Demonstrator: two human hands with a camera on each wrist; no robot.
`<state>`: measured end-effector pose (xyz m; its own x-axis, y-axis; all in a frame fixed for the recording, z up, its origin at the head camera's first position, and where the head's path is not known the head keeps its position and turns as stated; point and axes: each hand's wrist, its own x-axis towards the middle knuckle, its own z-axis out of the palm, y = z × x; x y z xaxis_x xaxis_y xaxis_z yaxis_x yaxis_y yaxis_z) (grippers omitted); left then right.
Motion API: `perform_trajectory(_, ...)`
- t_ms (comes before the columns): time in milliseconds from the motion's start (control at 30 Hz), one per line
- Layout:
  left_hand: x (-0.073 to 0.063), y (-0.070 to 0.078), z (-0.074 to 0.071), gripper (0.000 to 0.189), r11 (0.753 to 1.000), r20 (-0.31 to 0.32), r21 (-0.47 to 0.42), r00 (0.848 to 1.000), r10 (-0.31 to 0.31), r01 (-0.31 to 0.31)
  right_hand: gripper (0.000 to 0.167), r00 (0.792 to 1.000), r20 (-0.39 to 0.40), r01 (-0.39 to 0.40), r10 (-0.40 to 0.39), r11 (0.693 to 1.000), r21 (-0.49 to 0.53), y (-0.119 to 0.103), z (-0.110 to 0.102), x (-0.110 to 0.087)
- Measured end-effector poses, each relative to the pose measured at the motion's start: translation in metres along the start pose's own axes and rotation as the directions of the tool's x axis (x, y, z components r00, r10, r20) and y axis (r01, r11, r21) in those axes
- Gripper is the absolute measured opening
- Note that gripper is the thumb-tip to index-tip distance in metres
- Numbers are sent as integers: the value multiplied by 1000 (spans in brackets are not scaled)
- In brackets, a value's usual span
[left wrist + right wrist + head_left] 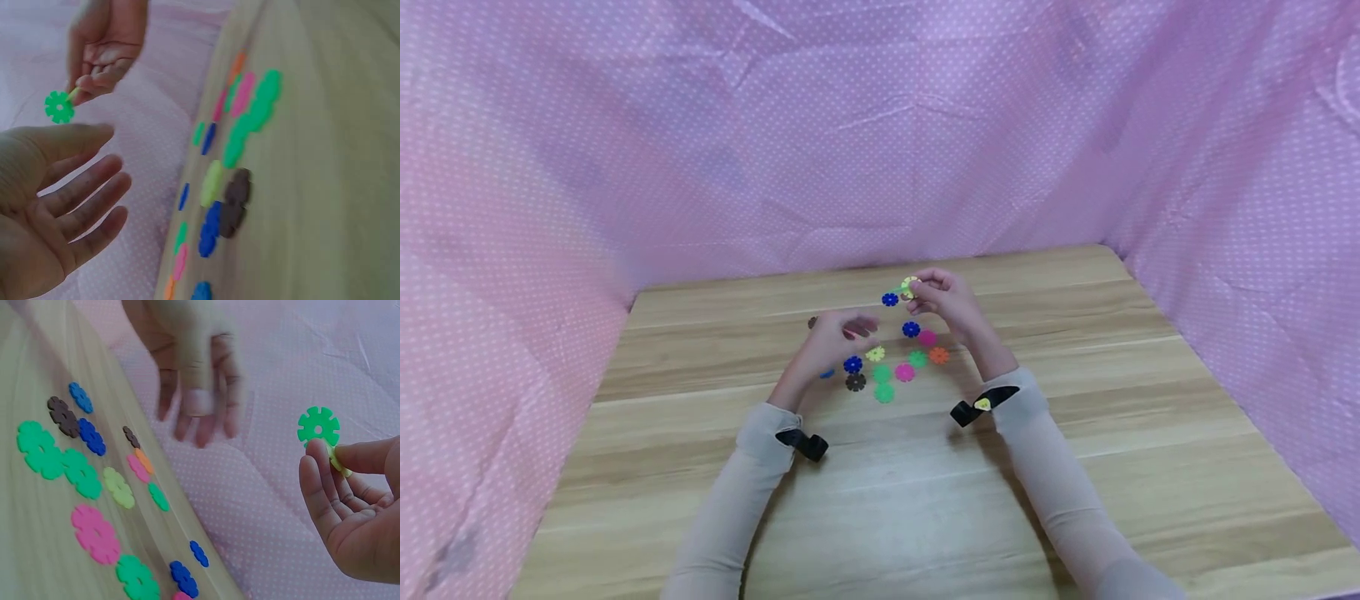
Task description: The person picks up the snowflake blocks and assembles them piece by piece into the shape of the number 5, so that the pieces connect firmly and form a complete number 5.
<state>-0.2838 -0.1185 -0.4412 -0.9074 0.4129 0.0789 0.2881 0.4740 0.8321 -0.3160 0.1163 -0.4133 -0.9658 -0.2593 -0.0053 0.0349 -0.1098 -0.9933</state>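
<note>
Between thumb and fingers, my right hand (953,305) pinches a yellow notched plastic disc (338,464) above the table. A green notched disc (309,432) is joined to it at an angle and sticks out from the fingertips. My left hand (837,336) hovers over the left side of the scattered discs with its fingers apart and slightly bent. Nothing shows in its grasp. Close to it lie a loose yellow disc (876,354), a dark blue disc (852,365) and a dark brown disc (855,382). The left hand hides part of the spread in the head view.
Several more flower-shaped discs lie flat on the wooden table (880,508), among them a pink disc (905,372), an orange disc (938,356) and a green disc (884,392). A pink dotted cloth (880,150) hangs behind and along both sides.
</note>
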Motion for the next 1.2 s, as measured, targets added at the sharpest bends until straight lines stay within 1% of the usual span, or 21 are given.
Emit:
perform_trajectory(33,0,0,2,34,1000,47,29,999,4,-5,12,1000,-2,2,-2,1000,5,-1,-2,0)
perform_trajectory(100,-1,0,5,32,996,136,91,991,11,-23,11,1000,-3,5,-5,1000,14,-2,-6,0)
perform_trajectory(167,-2,2,9,28,988,211,154,978,1,-34,11,1000,4,9,-9,1000,20,-3,-9,0)
perform_trajectory(267,-5,4,16,26,962,297,265,955,-12,-71,13,1000,10,14,-14,1000,18,-3,-12,0)
perform_trajectory(333,-8,5,19,26,940,340,328,940,-21,-98,12,1000,15,11,-12,1000,16,-3,-13,0)
perform_trajectory(400,-11,5,23,29,924,371,363,928,-27,-118,11,1000,16,4,-5,1000,17,-2,-14,0)
perform_trajectory(500,-14,5,27,31,912,396,387,918,-33,-135,10,1000,25,-2,1,1000,20,-2,-15,-1)
perform_trajectory(600,-14,4,32,32,904,397,404,917,-36,-139,10,999,33,2,-3,1000,24,-1,-16,-1)
perform_trajectory(733,-13,7,34,23,898,371,422,927,-47,-124,9,999,32,6,-7,999,31,-1,-16,-1)
perform_trajectory(833,-13,9,35,17,903,348,416,936,-50,-106,8,1000,30,7,-9,999,36,-2,-15,0)
perform_trajectory(900,-14,9,35,17,916,333,392,941,-56,-84,9,1000,30,7,-8,999,35,-2,-15,0)
perform_trajectory(967,-15,9,33,12,941,319,333,946,-57,-55,8,1000,30,6,-8,999,40,-3,-15,0)
perform_trajectory(1033,-13,8,30,7,968,296,247,955,-29,-47,5,999,32,8,-9,999,51,-4,-14,-1)
perform_trajectory(1067,-12,8,28,5,978,273,201,962,-4,-53,5,999,34,9,-11,998,60,-4,-14,-1)
perform_trajectory(1133,-10,8,22,9,993,207,102,978,35,-57,5,999,42,16,-20,996,82,-6,-13,-2)
perform_trajectory(1200,-6,10,16,14,997,107,24,992,66,-69,6,998,55,26,-31,995,96,-7,-11,-3)
